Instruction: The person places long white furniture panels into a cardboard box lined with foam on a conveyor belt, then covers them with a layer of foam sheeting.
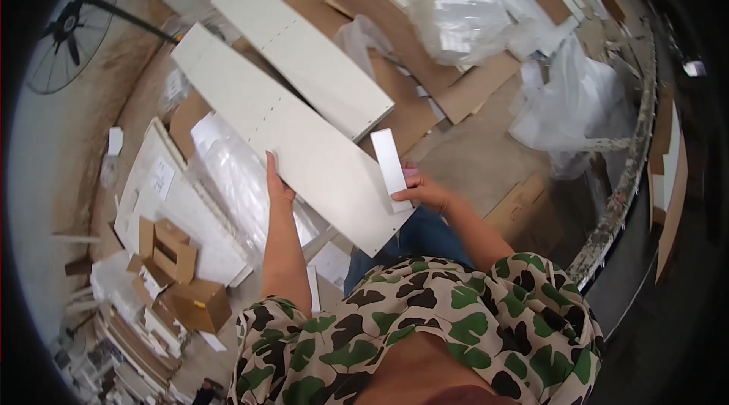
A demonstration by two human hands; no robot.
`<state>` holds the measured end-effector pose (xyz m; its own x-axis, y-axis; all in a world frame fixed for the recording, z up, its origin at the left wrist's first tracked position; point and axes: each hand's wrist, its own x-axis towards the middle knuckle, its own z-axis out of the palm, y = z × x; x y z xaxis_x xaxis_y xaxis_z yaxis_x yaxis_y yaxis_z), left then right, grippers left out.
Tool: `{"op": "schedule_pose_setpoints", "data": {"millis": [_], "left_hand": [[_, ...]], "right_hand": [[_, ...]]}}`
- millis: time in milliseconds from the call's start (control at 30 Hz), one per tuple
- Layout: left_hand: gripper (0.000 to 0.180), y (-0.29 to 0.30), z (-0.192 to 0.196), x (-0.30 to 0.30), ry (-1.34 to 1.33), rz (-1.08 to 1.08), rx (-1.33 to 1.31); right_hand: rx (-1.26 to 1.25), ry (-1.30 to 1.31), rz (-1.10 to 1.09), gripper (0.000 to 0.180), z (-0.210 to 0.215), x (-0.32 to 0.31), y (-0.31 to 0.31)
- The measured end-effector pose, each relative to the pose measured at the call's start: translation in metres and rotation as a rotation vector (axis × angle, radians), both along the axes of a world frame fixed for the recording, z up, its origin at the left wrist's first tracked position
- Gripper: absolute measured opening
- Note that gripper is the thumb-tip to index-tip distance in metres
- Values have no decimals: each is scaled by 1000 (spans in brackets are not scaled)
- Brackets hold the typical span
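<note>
A long white furniture panel (281, 128) with small drilled holes runs from upper left to lower right in front of me. My left hand (277, 185) grips its near long edge about midway. My right hand (421, 189) holds the panel's lower right end together with a small narrow white board (389, 160) that rests on top of it. A second long white panel (304, 52) lies parallel just beyond the first.
Brown cardboard sheets (471, 86) and crumpled clear plastic wrap (456, 14) cover the floor ahead. Small open cardboard boxes (178, 268) lie lower left, beside a flat white board (163, 192). A standing fan (68, 25) is upper left. More panels lean at right (668, 177).
</note>
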<state>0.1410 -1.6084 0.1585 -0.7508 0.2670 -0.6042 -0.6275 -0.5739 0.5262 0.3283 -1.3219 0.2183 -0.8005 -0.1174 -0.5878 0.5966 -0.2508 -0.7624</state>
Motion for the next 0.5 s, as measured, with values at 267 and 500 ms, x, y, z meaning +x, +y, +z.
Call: {"op": "schedule_pose_setpoints", "data": {"millis": [267,500], "left_hand": [[55,85,3,35,-80,27,63],[46,155,58,104,-86,-115,87]], "right_hand": [[-443,59,-654,34,47,79,34],[54,155,-893,28,76,108,96]]}}
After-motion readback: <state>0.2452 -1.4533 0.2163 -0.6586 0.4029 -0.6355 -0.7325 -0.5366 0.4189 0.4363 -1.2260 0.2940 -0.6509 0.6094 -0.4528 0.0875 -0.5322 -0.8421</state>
